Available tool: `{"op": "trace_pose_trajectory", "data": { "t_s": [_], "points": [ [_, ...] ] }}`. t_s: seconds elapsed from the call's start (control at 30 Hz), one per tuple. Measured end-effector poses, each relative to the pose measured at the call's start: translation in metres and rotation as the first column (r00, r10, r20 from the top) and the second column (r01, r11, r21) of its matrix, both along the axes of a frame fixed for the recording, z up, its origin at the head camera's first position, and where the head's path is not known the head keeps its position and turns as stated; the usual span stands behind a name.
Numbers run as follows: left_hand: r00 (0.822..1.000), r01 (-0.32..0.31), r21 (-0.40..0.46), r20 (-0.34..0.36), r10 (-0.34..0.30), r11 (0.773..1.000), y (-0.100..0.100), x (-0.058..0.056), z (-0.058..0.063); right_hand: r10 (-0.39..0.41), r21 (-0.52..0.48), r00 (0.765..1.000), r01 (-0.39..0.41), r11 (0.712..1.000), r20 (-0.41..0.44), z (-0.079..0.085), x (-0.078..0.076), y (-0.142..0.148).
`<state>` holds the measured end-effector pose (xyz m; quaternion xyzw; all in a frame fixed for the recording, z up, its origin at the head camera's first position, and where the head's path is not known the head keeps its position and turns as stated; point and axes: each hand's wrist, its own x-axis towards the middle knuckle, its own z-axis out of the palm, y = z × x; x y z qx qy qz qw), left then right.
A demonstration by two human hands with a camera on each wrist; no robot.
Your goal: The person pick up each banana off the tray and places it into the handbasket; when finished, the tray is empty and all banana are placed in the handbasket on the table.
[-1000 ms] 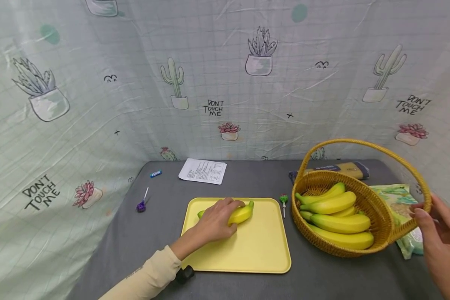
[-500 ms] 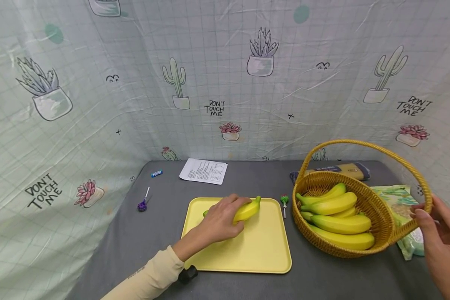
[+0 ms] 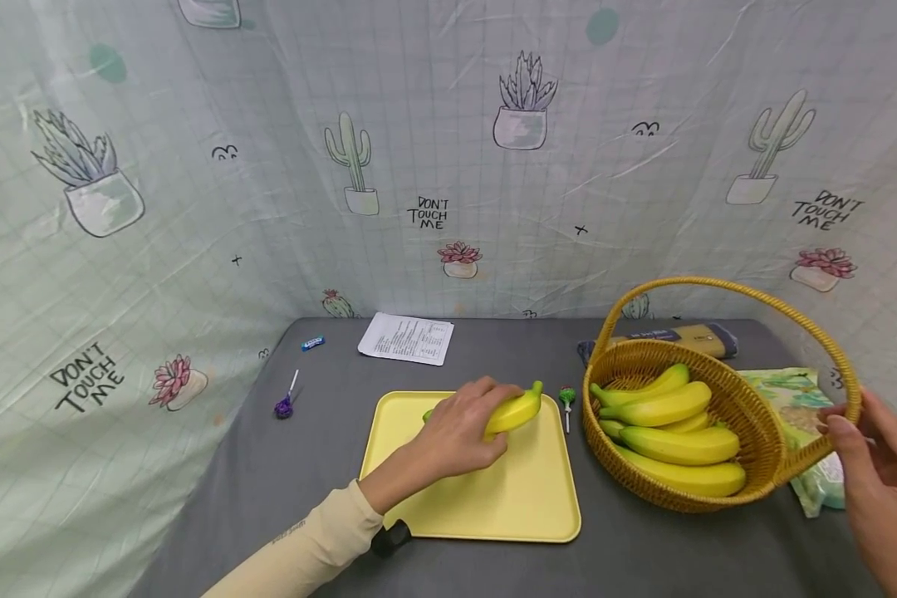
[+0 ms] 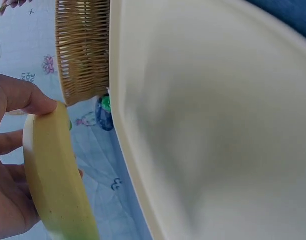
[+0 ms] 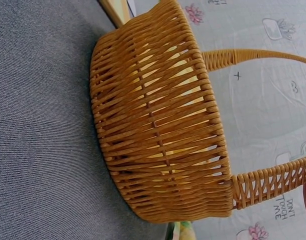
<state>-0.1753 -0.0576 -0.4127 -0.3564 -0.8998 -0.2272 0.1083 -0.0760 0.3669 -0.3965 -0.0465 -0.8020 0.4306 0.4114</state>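
My left hand (image 3: 467, 428) grips a yellow banana (image 3: 517, 412) with a greenish end and holds it above the pale yellow tray (image 3: 523, 515). The left wrist view shows thumb and fingers around that banana (image 4: 58, 170), apart from the tray (image 4: 218, 125). At the right, my right hand (image 3: 885, 490) holds the handle of a wicker basket (image 3: 620, 477) between thumb and fingers. Several bananas (image 3: 680, 446) lie inside the basket. In the right wrist view the basket (image 5: 158, 120) stands on the grey cloth; only a sliver of the hand shows there.
A green lollipop (image 3: 566, 399) lies between tray and basket. Behind the basket is a dark blue and tan packet (image 3: 706, 339); a green bag (image 3: 788, 390) lies to its right. A paper sheet (image 3: 406, 339), a blue wrapped candy (image 3: 312, 343) and a purple lollipop (image 3: 284, 406) lie farther left.
My left hand has lifted the banana off the tray and carried it rightward, toward the basket. My right hand stays on the basket handle.
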Motion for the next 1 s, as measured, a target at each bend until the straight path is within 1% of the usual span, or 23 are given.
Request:
{"op": "trace_pose_trajectory", "data": {
  "t_s": [0.23,0.47,0.57,0.8,0.9,1.0],
  "points": [
    [0.999,0.033,0.007,0.011,-0.033,0.999,0.015,0.001,0.008,-0.007,0.0,1.0,0.007,1.0,-0.002,0.0,0.001,0.0],
    [0.996,0.082,0.004,-0.028,-0.082,0.997,0.032,0.002,0.016,-0.01,-0.01,1.0,0.01,1.0,0.012,0.0,0.001,0.001],
    [0.994,0.1,-0.006,-0.038,-0.1,0.995,0.043,0.003,0.021,-0.015,-0.01,1.0,0.015,1.0,0.021,0.001,0.001,0.001],
    [0.987,0.147,-0.025,-0.067,-0.148,0.989,0.068,0.005,0.029,-0.001,0.01,1.0,0.001,1.0,0.011,-0.003,0.002,0.001],
    [0.98,0.176,-0.039,-0.085,-0.179,0.984,0.08,0.004,0.032,-0.002,0.006,1.0,0.002,1.0,0.013,-0.003,0.001,0.001],
    [0.976,0.198,-0.076,-0.081,-0.204,0.977,0.093,0.001,0.037,-0.005,0.006,1.0,0.005,1.0,0.002,-0.002,0.001,0.001]
  ]
}}
